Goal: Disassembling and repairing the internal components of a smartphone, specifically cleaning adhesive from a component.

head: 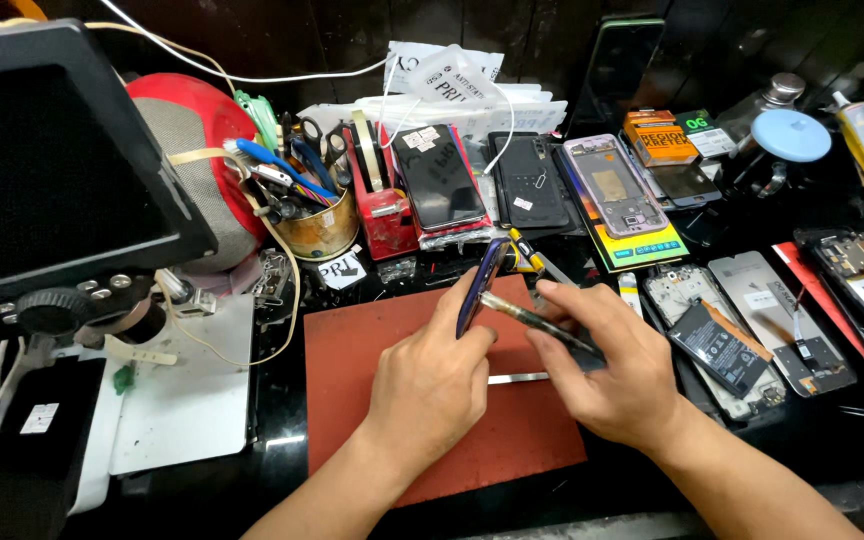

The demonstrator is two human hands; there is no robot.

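A black desk [282, 440] crowded with phone parts carries a red-brown work mat [352, 370], the landmark here. Left of the mat looms a dark microscope monitor [52, 150] on its stand, and behind the mat's far left corner sits a tin of tools [324, 225] beside a red tape dispenser [384, 210]. Right of the mat lie opened phones [742, 330] with their batteries and boards bared. Above the mat's middle, the left hand [432, 385] is closed around a purple smartphone [480, 285], held on edge, apparently so its side seam faces the tool. The right hand [612, 370] pinches a thin dark tool [537, 322] between fingers and thumb, its tip touching the phone's edge. A slim metal strip [517, 378] lies flat on the mat under both hands.
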